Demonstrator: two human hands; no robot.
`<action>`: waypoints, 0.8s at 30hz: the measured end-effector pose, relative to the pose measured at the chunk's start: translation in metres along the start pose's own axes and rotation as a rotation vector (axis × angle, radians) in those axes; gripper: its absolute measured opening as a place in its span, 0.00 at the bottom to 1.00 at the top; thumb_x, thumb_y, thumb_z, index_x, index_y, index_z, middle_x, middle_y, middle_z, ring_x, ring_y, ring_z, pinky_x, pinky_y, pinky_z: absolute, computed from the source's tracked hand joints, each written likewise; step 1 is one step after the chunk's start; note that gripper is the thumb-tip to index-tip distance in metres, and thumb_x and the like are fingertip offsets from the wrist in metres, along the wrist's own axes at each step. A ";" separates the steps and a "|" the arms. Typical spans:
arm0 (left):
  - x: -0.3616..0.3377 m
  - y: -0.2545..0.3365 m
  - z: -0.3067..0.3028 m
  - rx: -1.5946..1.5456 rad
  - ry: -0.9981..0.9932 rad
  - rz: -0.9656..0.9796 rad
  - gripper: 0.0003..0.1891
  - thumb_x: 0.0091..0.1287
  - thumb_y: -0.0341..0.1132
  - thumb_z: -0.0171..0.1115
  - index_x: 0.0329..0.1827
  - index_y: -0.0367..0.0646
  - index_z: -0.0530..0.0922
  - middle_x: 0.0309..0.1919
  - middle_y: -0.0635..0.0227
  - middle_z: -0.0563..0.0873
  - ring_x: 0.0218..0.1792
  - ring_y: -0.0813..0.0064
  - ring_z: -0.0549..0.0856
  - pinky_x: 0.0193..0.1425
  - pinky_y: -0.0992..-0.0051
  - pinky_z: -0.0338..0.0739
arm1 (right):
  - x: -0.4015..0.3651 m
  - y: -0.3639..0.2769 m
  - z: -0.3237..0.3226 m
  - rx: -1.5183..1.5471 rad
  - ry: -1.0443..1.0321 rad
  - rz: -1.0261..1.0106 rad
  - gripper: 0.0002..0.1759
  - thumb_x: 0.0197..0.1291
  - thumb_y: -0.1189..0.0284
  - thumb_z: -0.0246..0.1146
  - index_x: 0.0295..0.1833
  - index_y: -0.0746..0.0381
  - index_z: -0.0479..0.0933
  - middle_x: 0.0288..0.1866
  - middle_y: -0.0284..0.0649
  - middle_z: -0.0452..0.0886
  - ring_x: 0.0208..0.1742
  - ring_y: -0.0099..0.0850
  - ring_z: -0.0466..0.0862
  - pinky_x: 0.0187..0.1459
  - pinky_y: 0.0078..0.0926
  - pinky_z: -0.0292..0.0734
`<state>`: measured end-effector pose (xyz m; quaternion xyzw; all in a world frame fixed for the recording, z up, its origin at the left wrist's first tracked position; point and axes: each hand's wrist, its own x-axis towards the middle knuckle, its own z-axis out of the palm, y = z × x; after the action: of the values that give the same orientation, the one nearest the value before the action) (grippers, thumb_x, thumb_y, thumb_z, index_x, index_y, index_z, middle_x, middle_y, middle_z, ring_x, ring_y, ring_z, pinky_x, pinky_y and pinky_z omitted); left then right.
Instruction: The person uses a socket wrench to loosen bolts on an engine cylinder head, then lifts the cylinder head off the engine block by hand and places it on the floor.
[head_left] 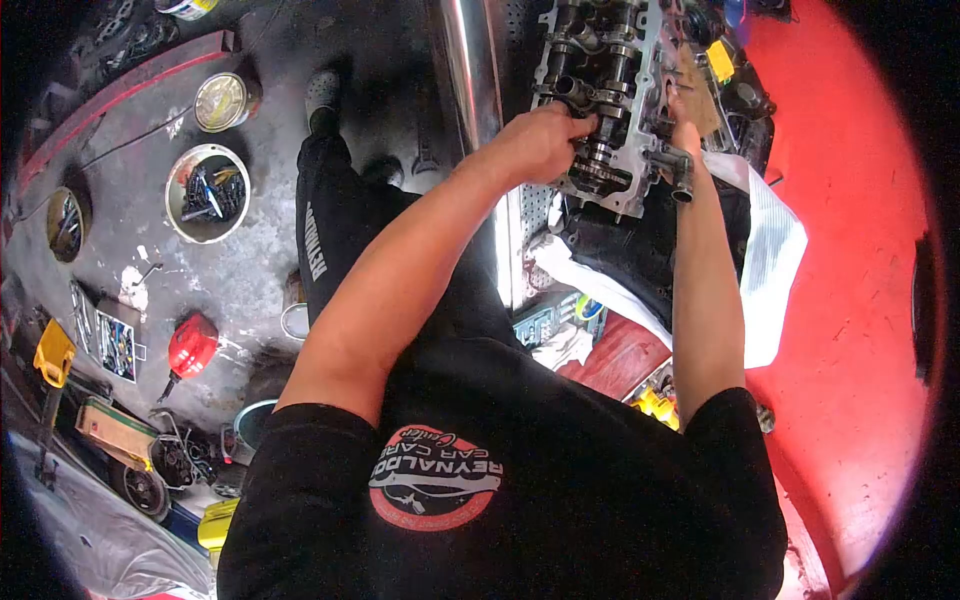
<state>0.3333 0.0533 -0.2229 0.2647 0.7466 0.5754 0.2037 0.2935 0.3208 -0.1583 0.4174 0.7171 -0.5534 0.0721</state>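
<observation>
A metal cylinder head (638, 160) with camshafts and a sprocket at its near end is at the top, right of centre. My left hand (545, 140) lies at its left side, fingers closed on its edge, with one finger reaching over the camshaft area. At the right side of the cylinder head is my right hand (683, 125), partly hidden behind it, its fingers too covered to make out. A short pipe outlet (681, 190) sticks out beside my right wrist. Below the cylinder head shows a dark engine part (630, 255) with white sheeting (768, 250) around it.
A shiny metal post (470, 75) stands left of the cylinder head. On the grey floor are a white bucket of bolts (208, 195), a round tin (222, 102), a red funnel-like container (193, 343) and a tool tray (117, 343). Red floor (840, 300) lies at right.
</observation>
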 end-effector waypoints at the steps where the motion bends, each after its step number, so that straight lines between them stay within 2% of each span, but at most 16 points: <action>1: 0.000 0.002 -0.005 0.039 -0.007 0.024 0.25 0.59 0.32 0.53 0.63 0.55 0.77 0.44 0.53 0.81 0.48 0.51 0.82 0.53 0.58 0.77 | -0.004 -0.001 0.002 0.006 0.024 0.007 0.29 0.63 0.47 0.61 0.58 0.60 0.78 0.49 0.36 0.80 0.47 0.28 0.77 0.53 0.26 0.70; 2: -0.002 0.004 -0.011 0.079 -0.013 0.046 0.26 0.58 0.31 0.54 0.63 0.55 0.76 0.44 0.53 0.81 0.48 0.51 0.82 0.53 0.59 0.77 | -0.007 -0.002 0.004 0.011 0.047 0.013 0.30 0.63 0.48 0.62 0.57 0.62 0.78 0.49 0.36 0.80 0.48 0.28 0.76 0.56 0.24 0.68; 6: 0.003 -0.003 -0.021 0.194 -0.055 0.142 0.27 0.58 0.30 0.54 0.64 0.55 0.75 0.45 0.53 0.82 0.49 0.51 0.82 0.54 0.58 0.77 | 0.044 0.019 -0.034 -0.225 0.045 -0.049 0.30 0.62 0.48 0.62 0.57 0.63 0.78 0.49 0.36 0.80 0.48 0.29 0.77 0.55 0.25 0.69; 8: 0.005 -0.007 -0.018 0.224 -0.091 0.151 0.28 0.58 0.29 0.54 0.65 0.55 0.75 0.46 0.53 0.81 0.51 0.51 0.81 0.54 0.57 0.77 | 0.048 0.020 -0.038 -0.223 0.053 -0.023 0.31 0.63 0.48 0.62 0.57 0.63 0.78 0.49 0.37 0.80 0.48 0.29 0.77 0.55 0.26 0.70; 11: -0.001 0.003 -0.016 0.258 -0.010 0.127 0.28 0.57 0.28 0.54 0.65 0.50 0.76 0.46 0.51 0.81 0.52 0.51 0.80 0.57 0.58 0.75 | 0.003 0.003 -0.006 -0.059 0.053 -0.017 0.31 0.63 0.48 0.61 0.58 0.63 0.77 0.50 0.37 0.80 0.49 0.30 0.77 0.56 0.27 0.69; 13: -0.004 0.004 -0.013 0.282 0.013 0.136 0.28 0.58 0.29 0.55 0.65 0.50 0.76 0.47 0.51 0.81 0.53 0.52 0.80 0.57 0.58 0.76 | -0.002 0.000 -0.001 -0.034 0.066 -0.027 0.31 0.63 0.48 0.61 0.58 0.63 0.77 0.50 0.37 0.80 0.50 0.31 0.77 0.56 0.27 0.68; 15: -0.005 0.002 -0.014 0.302 0.023 0.144 0.28 0.58 0.30 0.56 0.65 0.51 0.76 0.47 0.52 0.81 0.54 0.53 0.79 0.57 0.59 0.75 | 0.029 0.014 -0.027 -0.165 0.042 -0.072 0.30 0.63 0.48 0.61 0.57 0.63 0.77 0.49 0.36 0.80 0.49 0.31 0.76 0.55 0.27 0.68; 18: -0.006 0.003 -0.018 0.338 0.004 0.184 0.27 0.59 0.31 0.56 0.66 0.52 0.76 0.48 0.54 0.80 0.54 0.54 0.79 0.56 0.60 0.75 | 0.043 0.025 -0.035 -0.185 0.045 -0.166 0.29 0.63 0.48 0.61 0.55 0.63 0.79 0.47 0.36 0.80 0.47 0.30 0.75 0.54 0.28 0.68; 21: -0.008 0.005 -0.025 0.390 0.011 0.243 0.26 0.60 0.31 0.56 0.65 0.53 0.76 0.47 0.57 0.80 0.53 0.56 0.79 0.55 0.61 0.75 | 0.051 0.026 -0.042 -0.307 0.047 -0.159 0.27 0.64 0.45 0.59 0.54 0.55 0.79 0.40 0.32 0.81 0.38 0.27 0.78 0.41 0.29 0.73; 23: -0.009 0.003 -0.023 0.407 0.046 0.259 0.26 0.60 0.31 0.55 0.65 0.54 0.77 0.46 0.58 0.80 0.52 0.57 0.79 0.53 0.61 0.74 | 0.058 0.027 -0.049 -0.342 0.058 -0.103 0.26 0.64 0.44 0.57 0.53 0.52 0.79 0.37 0.30 0.82 0.33 0.26 0.80 0.35 0.29 0.75; 24: -0.010 0.003 -0.023 0.422 0.047 0.249 0.26 0.60 0.31 0.55 0.65 0.55 0.77 0.46 0.59 0.80 0.52 0.57 0.79 0.53 0.61 0.74 | 0.047 0.021 -0.040 -0.307 0.070 -0.066 0.26 0.64 0.43 0.57 0.54 0.52 0.79 0.36 0.30 0.82 0.33 0.25 0.80 0.35 0.29 0.75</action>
<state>0.3277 0.0303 -0.2144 0.3778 0.8165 0.4332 0.0541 0.2924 0.3805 -0.1855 0.3967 0.8088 -0.4244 0.0917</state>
